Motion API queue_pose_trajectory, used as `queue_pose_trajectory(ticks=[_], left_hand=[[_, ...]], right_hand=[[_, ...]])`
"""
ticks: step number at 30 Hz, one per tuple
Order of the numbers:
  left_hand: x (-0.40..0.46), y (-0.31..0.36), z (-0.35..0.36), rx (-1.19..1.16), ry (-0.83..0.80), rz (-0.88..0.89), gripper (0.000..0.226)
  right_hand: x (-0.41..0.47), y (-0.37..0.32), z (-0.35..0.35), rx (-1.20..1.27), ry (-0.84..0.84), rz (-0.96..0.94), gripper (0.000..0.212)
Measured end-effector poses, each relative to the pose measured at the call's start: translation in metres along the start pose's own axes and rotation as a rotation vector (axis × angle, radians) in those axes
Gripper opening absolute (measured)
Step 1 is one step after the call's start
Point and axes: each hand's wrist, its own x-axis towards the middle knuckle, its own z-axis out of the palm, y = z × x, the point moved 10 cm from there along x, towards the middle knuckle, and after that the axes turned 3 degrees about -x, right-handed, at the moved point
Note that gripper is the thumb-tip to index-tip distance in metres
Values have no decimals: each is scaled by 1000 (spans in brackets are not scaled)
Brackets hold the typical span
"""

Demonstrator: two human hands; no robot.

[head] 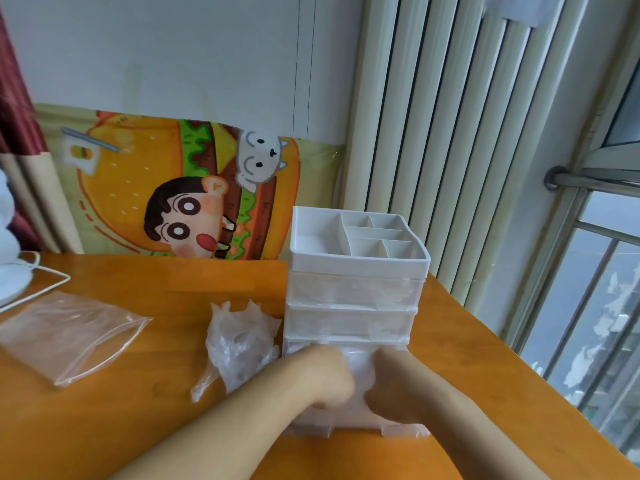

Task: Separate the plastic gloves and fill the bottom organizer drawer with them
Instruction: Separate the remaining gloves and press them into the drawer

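An orange wooden table (pixel 138 393) holds an empty zip bag (pixel 69 336) at left, then a crumpled heap of plastic gloves (pixel 239 344). Beside it stands the white organizer (pixel 356 271); its bottom drawer (pixel 360 424) is pulled out. Both the left hand (pixel 322 375) and right hand (pixel 391 386) press into it, fingers hidden, so their grip is unclear. A window (pixel 588 289) is at right.

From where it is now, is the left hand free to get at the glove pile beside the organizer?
Probably yes. The left hand is down in the pulled-out bottom drawer with the right hand, and the glove pile lies just to its left on the table, with nothing between them.
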Motion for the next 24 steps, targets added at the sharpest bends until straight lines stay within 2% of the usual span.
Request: queue_pose_trajectory(ticks=[2,3,5,7,9,11,12,14,16,20,22,24], left_hand=[[-13,-3,-11,17,20,57,18],[-17,-8,-14,-50,44,84,18],[-29,-22,-29,-196,141,126,35],[-42,-39,-49,-362,287,171,45],[-40,-76,-73,-511,516,137,34],[-31,-132,-85,-523,714,-70,29],[-22,-162,-82,-486,730,-212,39],[-1,-205,-60,-401,579,-461,69],[15,-224,-40,-386,467,-550,78],[37,-221,-36,-382,533,-454,34],[37,-214,-35,-571,567,-330,13],[27,-210,-41,-721,615,-223,9]], right_hand=[[-10,-1,-10,33,91,-38,39],[-15,-1,-15,41,128,-54,47],[-25,-2,-24,75,212,-90,55],[-34,1,-38,101,369,-98,48],[-47,4,-53,80,572,-95,34],[-58,1,-59,100,717,-134,18],[-61,-1,-58,130,755,-160,12],[-63,-5,-54,199,792,-189,15],[-63,-11,-52,255,825,-206,24],[-56,-17,-41,334,838,-233,32],[-52,-17,-34,360,810,-239,29],[-49,-18,-31,354,787,-224,34]])
